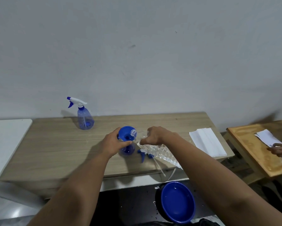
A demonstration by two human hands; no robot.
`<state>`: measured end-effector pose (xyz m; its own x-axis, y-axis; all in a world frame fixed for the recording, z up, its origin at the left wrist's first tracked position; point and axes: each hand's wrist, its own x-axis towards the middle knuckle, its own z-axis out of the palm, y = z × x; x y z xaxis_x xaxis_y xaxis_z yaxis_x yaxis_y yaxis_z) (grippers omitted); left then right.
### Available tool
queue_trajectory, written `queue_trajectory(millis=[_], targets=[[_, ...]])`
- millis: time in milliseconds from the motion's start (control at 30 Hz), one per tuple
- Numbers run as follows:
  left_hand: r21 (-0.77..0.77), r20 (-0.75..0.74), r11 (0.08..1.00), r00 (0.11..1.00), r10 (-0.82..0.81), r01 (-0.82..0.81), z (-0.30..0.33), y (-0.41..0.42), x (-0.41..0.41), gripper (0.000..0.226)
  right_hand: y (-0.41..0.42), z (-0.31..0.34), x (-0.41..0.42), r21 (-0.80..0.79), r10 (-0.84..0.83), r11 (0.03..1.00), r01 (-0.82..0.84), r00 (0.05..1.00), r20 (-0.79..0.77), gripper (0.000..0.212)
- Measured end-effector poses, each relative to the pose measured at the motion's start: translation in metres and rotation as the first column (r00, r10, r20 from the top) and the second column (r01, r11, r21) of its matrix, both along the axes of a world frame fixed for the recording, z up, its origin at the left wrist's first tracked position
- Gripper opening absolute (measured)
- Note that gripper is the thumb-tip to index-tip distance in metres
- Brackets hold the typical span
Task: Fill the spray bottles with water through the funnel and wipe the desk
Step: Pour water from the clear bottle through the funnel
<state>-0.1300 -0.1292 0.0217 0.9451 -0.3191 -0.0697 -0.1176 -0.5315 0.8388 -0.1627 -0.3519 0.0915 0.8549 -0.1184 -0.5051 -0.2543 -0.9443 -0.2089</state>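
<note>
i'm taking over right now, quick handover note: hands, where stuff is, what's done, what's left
Left hand grips the open spray bottle below the blue funnel set in its neck.
Right hand holds the clear water bottle tipped, mouth at the funnel rim.
Removed sprayer head lies beside it on the desk.
Second spray bottle stands capped at the back; its fill level is unclear.
White tissues wait at right.
Left: finish pouring, recap, wipe.

wooden desk [55,149], spray bottles [85,119], folded paper [207,142]
</note>
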Motion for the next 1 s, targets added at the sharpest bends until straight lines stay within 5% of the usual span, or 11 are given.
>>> queue_trajectory(millis=[533,667,800,867,1000], targets=[[0.004,-0.013,1.000,1.000,0.000,0.000,-0.003,0.002,0.004,0.060,0.004,0.000,-0.004,0.045,-0.012,0.999,0.011,1.000,0.015,0.093],[-0.009,-0.011,1.000,1.000,-0.012,0.012,-0.003,0.004,0.002,0.063,0.000,-0.001,-0.010,0.193,-0.065,0.980,0.047,0.994,0.089,0.089],[-0.014,-0.043,1.000,0.999,0.018,-0.018,0.001,0.004,0.000,0.086,-0.007,-0.001,-0.017,0.381,-0.133,0.923,0.053,0.973,0.187,0.056],[-0.004,-0.057,0.999,0.998,0.033,-0.033,0.000,0.006,-0.001,0.102,-0.014,0.000,-0.020,0.496,-0.213,0.865,0.078,0.952,0.220,0.048],[0.017,-0.090,1.000,0.996,0.021,-0.020,-0.006,0.009,-0.001,0.099,-0.029,0.010,-0.021,0.691,-0.361,0.720,0.068,0.887,0.289,0.046]])
